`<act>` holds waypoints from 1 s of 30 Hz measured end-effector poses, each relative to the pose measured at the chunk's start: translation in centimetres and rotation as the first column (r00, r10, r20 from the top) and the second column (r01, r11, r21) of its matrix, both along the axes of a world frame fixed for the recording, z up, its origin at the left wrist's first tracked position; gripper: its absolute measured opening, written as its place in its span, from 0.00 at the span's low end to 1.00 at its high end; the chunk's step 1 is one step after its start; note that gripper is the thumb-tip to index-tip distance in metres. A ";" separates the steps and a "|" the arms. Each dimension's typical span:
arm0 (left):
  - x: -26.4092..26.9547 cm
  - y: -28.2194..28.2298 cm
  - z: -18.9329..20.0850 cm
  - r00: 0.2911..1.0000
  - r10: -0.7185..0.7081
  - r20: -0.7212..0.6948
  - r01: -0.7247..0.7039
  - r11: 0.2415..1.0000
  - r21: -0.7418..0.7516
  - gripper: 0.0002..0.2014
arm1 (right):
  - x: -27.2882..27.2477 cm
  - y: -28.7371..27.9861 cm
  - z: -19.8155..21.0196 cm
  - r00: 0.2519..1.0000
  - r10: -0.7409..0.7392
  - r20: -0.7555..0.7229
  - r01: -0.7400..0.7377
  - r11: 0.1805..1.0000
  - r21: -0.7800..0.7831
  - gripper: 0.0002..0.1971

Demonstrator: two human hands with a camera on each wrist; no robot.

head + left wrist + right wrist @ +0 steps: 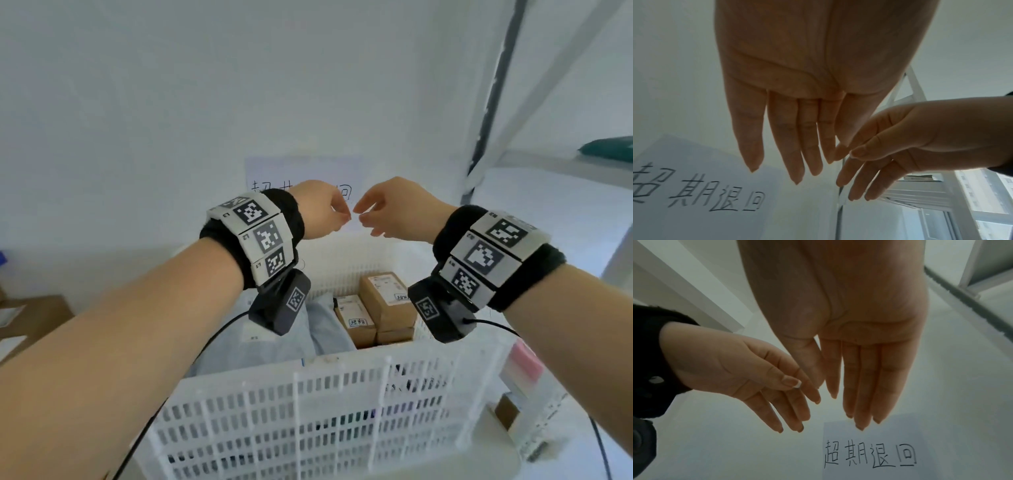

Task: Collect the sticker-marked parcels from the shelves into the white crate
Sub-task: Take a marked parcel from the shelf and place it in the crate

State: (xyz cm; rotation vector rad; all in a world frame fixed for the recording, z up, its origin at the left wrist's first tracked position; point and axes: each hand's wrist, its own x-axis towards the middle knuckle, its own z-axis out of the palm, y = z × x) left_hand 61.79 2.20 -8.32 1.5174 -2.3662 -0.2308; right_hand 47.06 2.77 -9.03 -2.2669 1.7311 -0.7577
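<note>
Both hands hover empty above the white slatted plastic crate [342,404], left hand [322,214] and right hand [394,212] relaxed, fingertips nearly meeting. Inside lie brown cardboard parcels [383,298], probably light and stiff: grip their long edges.

A white slatted crate [308,411] holds brown cardboard parcels [383,298] with white labels and pale blue bags [322,329]. Black wristbands [291,212] carry white tiles with black-and-white square markers. At right frame edge, a dark green parcel [609,147].

White crate [308,411] on pale surface [561,455], perhaps floor
</note>
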 end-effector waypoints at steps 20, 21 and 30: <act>-36.2 22.9 -8.9 0.892 -0.434 0.129 0.399 0.888 0.230 0.15 | -34.9 30.2 -8.7 0.924 -0.364 -0.118 0.382 0.896 0.227 0.12; -37.7 23.3 -9.6 0.881 -0.454 0.135 0.413 0.876 0.249 0.15 | -36.3 30.9 -9.5 0.916 -0.386 -0.109 0.401 0.884 0.240 0.12; -49.1 20.4 -17.3 0.841 -0.529 0.112 0.444 0.794 0.415 0.14 | -47.8 30.2 -16.6 0.865 -0.486 -0.129 0.494 0.772 0.400 0.10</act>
